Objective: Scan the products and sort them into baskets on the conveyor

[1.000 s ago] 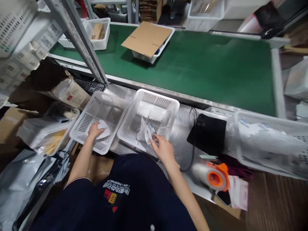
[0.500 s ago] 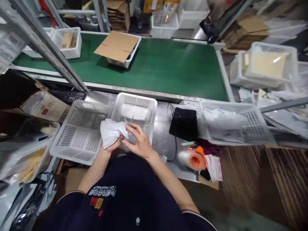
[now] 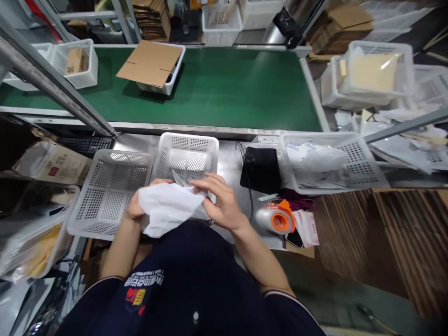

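A soft, wrinkled white bag [image 3: 171, 205] is stretched between my two hands, just in front of my body. My left hand [image 3: 136, 207] grips its left end, the fingers partly hidden behind it. On the other end, my right hand [image 3: 224, 200] pinches the upper right corner between thumb and fingers. Behind the bag, close to my right fingertips, a small greyish clear plastic piece [image 3: 179, 178] shows; whether it is held or lies in the basket I cannot tell. Below and behind my hands stand two white perforated baskets, the left one [image 3: 82, 198] and the middle one [image 3: 213, 151].
Beyond the bench runs a green conveyor belt [image 3: 238, 88], bearing a basket topped by a cardboard sheet [image 3: 150, 63]. To the right lie a black pouch [image 3: 262, 170], an orange tape dispenser [image 3: 284, 217] and a basket [image 3: 367, 161] of white packages. A metal post [image 3: 66, 93] slants at left.
The white bag has gone from bunched up to spread out wide. My hands have moved apart, the left one leftward and the right one rightward. The whole view has shifted slightly.
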Motion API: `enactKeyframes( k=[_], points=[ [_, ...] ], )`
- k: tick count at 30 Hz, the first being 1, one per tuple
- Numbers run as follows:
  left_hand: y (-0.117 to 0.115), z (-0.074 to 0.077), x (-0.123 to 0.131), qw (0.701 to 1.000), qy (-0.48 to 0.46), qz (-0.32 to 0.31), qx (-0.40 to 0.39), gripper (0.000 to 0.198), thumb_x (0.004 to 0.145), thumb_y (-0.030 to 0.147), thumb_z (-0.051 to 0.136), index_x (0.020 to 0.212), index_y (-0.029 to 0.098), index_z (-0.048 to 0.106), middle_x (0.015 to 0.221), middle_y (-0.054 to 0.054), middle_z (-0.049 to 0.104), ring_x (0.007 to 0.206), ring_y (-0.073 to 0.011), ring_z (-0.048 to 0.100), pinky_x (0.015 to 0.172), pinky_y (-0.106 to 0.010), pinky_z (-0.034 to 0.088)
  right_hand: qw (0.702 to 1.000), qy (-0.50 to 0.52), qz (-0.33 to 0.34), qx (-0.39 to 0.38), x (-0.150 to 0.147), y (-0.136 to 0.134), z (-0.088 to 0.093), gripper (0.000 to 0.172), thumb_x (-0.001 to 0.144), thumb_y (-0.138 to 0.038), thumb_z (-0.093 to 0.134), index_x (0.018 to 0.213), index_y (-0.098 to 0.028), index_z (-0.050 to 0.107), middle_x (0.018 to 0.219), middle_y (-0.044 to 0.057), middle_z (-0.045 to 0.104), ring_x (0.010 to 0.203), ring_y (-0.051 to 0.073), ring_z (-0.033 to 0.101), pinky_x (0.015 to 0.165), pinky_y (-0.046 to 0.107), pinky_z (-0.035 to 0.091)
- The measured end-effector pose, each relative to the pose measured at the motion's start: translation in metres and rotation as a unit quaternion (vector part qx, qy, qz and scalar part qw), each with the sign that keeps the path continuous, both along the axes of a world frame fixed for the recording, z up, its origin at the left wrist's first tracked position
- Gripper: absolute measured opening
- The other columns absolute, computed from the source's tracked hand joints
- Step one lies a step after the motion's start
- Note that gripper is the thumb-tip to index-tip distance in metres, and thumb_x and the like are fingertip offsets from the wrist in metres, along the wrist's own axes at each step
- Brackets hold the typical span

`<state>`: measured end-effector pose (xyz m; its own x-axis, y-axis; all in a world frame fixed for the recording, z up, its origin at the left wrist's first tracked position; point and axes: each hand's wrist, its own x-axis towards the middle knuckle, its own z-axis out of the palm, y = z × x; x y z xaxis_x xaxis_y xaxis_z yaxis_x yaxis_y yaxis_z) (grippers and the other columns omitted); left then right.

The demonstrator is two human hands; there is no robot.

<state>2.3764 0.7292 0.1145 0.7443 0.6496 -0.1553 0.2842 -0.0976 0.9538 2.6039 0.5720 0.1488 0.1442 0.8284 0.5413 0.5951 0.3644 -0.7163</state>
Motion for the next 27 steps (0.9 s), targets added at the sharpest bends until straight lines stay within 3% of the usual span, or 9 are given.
enactKeyframes(
  k=[2,4,8,11,13,16,19,22,27],
  points=[
    [0.012,0.031,-0.015,0.984,-0.014,-0.157,0.086,0.021,0.081,0.036,0.077,0.097,0.025,0.084,0.130,-0.016,0.077,0.145,-0.0418,0.060,0.125,-0.063,0.047,0.993,-0.106,0.041,-0.016,0.014,-0.006,0.019,0.047,0.092,-0.004,0.047,0.125,-0.026,0.072,0.096,0.001,0.077,0.092,0.019,0.072,0.121,0.051,0.052],
    [0.016,0.059,-0.025,0.938,0.028,-0.270,0.215,0.024,0.083,0.025,0.073,0.104,0.030,0.084,0.144,-0.011,0.073,0.155,-0.0384,0.051,0.136,-0.064,0.031,0.973,-0.216,0.074,-0.024,0.023,-0.013,0.037,0.038,0.098,-0.005,0.045,0.106,-0.028,0.074,0.092,0.000,0.074,0.089,0.018,0.070,0.123,0.051,0.052],
    [0.006,0.083,-0.026,0.888,0.133,-0.273,0.345,0.015,0.089,0.038,0.076,0.103,0.033,0.079,0.148,-0.006,0.071,0.158,-0.0380,0.048,0.140,-0.071,0.007,0.935,-0.339,0.096,-0.028,0.022,-0.020,0.053,0.040,0.105,-0.005,0.047,0.079,-0.028,0.068,0.081,-0.001,0.068,0.084,0.016,0.069,0.123,0.044,0.057],
    [-0.006,0.070,-0.018,0.888,0.162,-0.220,0.369,0.029,0.089,0.059,0.079,0.092,0.030,0.076,0.123,-0.011,0.077,0.137,-0.0404,0.065,0.132,-0.069,0.035,0.936,-0.326,0.121,-0.054,0.014,-0.022,0.043,0.040,0.104,-0.005,0.048,0.077,-0.027,0.068,0.091,0.003,0.076,0.107,0.022,0.077,0.121,0.052,0.060],
    [-0.011,0.055,-0.014,0.882,0.189,-0.168,0.399,0.033,0.097,0.056,0.070,0.081,0.028,0.073,0.090,-0.012,0.074,0.103,-0.0358,0.074,0.109,-0.058,0.056,0.935,-0.320,0.132,-0.078,0.008,-0.024,0.030,0.039,0.103,-0.004,0.047,0.080,-0.026,0.071,0.108,0.009,0.081,0.129,0.028,0.073,0.120,0.058,0.060],
    [-0.019,0.032,-0.014,0.862,0.228,-0.102,0.441,0.042,0.107,0.046,0.057,0.073,0.026,0.070,0.068,-0.009,0.062,0.072,-0.0278,0.065,0.075,-0.042,0.056,0.931,-0.321,0.139,-0.107,-0.003,-0.029,0.014,0.034,0.099,-0.003,0.051,0.085,-0.023,0.074,0.130,0.016,0.079,0.151,0.032,0.058,0.123,0.059,0.057],
    [-0.031,0.019,-0.022,0.856,0.237,-0.056,0.455,0.038,0.108,0.046,0.057,0.082,0.025,0.074,0.076,-0.008,0.069,0.077,-0.0269,0.067,0.069,-0.038,0.050,0.913,-0.375,0.115,-0.114,-0.016,-0.032,0.007,0.032,0.098,-0.003,0.053,0.084,-0.021,0.074,0.127,0.017,0.080,0.159,0.034,0.048,0.123,0.056,0.058],
    [-0.040,0.013,-0.029,0.857,0.218,-0.025,0.465,0.029,0.109,0.039,0.055,0.102,0.023,0.078,0.110,-0.010,0.080,0.092,-0.0268,0.074,0.072,-0.036,0.053,0.896,-0.423,0.081,-0.106,-0.028,-0.029,0.001,0.033,0.100,-0.005,0.051,0.081,-0.020,0.073,0.123,0.019,0.080,0.161,0.036,0.044,0.124,0.053,0.057],
    [-0.025,-0.011,-0.022,0.876,0.205,0.068,0.431,0.035,0.104,0.024,0.054,0.131,0.021,0.076,0.144,-0.012,0.072,0.110,-0.0280,0.078,0.081,-0.034,0.060,0.904,-0.406,0.050,-0.125,-0.030,0.013,-0.032,0.024,0.101,-0.005,0.056,0.098,-0.010,0.080,0.148,0.025,0.069,0.167,0.041,0.031,0.131,0.064,0.045]
  ],
)
